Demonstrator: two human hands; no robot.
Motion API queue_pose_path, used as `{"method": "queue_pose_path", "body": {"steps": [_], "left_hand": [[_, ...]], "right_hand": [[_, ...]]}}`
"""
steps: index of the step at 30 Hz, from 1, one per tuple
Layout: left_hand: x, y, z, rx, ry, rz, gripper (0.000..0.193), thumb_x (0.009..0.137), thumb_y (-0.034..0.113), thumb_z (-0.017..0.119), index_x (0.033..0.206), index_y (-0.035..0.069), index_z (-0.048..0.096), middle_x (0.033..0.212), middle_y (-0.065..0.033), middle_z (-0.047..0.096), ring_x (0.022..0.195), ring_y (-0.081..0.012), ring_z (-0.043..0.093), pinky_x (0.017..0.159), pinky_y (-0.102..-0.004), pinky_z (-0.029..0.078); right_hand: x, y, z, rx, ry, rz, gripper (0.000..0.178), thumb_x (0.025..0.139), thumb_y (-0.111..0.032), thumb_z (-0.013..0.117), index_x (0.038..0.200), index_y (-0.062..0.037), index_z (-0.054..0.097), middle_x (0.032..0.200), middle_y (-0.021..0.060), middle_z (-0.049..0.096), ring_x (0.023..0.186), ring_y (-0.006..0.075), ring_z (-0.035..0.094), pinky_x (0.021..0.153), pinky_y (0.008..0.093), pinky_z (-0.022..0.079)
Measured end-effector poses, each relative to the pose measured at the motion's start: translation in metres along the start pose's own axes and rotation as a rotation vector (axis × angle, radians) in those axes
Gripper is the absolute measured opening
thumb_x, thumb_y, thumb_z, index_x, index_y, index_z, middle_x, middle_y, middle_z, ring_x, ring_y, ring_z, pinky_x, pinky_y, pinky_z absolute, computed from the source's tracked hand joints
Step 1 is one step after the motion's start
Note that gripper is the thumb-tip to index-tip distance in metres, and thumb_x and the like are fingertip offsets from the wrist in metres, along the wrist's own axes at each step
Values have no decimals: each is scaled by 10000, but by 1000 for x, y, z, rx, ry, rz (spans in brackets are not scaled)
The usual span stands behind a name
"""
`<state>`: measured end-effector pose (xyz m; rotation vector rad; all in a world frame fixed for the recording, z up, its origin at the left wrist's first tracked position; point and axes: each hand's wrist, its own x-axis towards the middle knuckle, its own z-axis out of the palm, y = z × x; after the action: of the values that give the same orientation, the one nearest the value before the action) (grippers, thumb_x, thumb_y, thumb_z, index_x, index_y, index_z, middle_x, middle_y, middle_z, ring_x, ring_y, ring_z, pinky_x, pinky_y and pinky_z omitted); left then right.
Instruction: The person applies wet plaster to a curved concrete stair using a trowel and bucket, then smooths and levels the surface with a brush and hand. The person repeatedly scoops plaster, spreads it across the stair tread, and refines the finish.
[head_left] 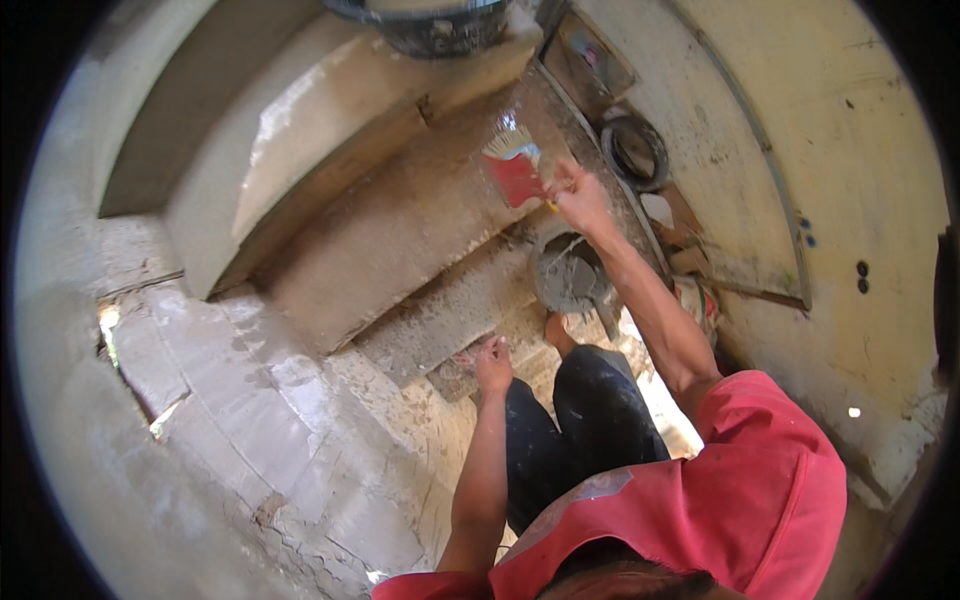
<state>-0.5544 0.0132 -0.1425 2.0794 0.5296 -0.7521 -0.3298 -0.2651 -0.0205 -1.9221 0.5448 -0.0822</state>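
My right hand (580, 200) is stretched out ahead over the steps, its fingers closed around the handle of a wide paintbrush (515, 178). The brush has a broad red body and pale bristles that point away from me. A bit of yellow shows near the grip. Nearer to me, my left hand (493, 365) hangs above my knee beside the edge of a step. Its fingers look loosely apart, and I see nothing held in it. Below my right forearm stands a grey, stained bucket (570, 270); its contents are hard to make out.
Rough concrete steps (390, 235) rise ahead, with a black tub (440, 30) on an upper one. Against the yellowish wall panel (840, 150) at the right lie a black ring-shaped thing (655, 165) and a framed board (590, 60). Pale slabs (240, 390) with gaps spread at the left.
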Motion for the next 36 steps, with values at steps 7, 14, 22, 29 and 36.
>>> {"method": "queue_pose_path", "body": {"steps": [7, 14, 22, 29, 36], "left_hand": [[-5, 188, -10, -464, -3, 251, 558, 1112, 455, 485, 1392, -7, 624, 1290, -208, 704, 1153, -294, 693, 1007, -418, 510], [-16, 273, -20, -1293, -256, 75, 669, 1118, 476, 442, 1629, 60, 328, 1608, -171, 438, 1410, -305, 508, 1164, -456, 424], [-2, 310, -40, -1669, -254, -11, 604, 1143, 446, 317, 1575, 29, 378, 1609, -183, 426, 1473, -336, 441, 1217, -522, 391], [0, 340, -26, -1747, -302, -64, 557, 1151, 403, 318, 1550, 26, 412, 1597, -170, 446, 1470, -331, 451, 1229, -520, 385], [31, 286, 84, -2017, -377, -286, 470, 1144, 366, 312, 1368, 35, 557, 1325, -129, 624, 1177, -282, 622, 1064, -479, 514]], "right_hand": [[151, -262, -42, 619, -365, -308, 280, 1015, -208, 593, 1018, 34, 734, 890, 135, 761, 885, 279, 767, 816, 415, 641], [290, -282, 32, 350, -638, 167, 283, 1001, -214, 588, 935, 17, 739, 823, 128, 760, 841, 299, 769, 758, 398, 640], [324, -274, 4, 229, -846, 251, 282, 1010, -215, 587, 932, 12, 735, 832, 119, 755, 809, 263, 759, 739, 369, 636], [286, -302, -59, 230, -1365, 391, 281, 1019, -216, 586, 929, 7, 732, 840, 111, 750, 781, 231, 750, 723, 344, 633], [111, -175, -98, -74, -1559, 448, 270, 1018, -209, 616, 1047, 30, 737, 889, 121, 754, 839, 228, 752, 815, 408, 647]]}}
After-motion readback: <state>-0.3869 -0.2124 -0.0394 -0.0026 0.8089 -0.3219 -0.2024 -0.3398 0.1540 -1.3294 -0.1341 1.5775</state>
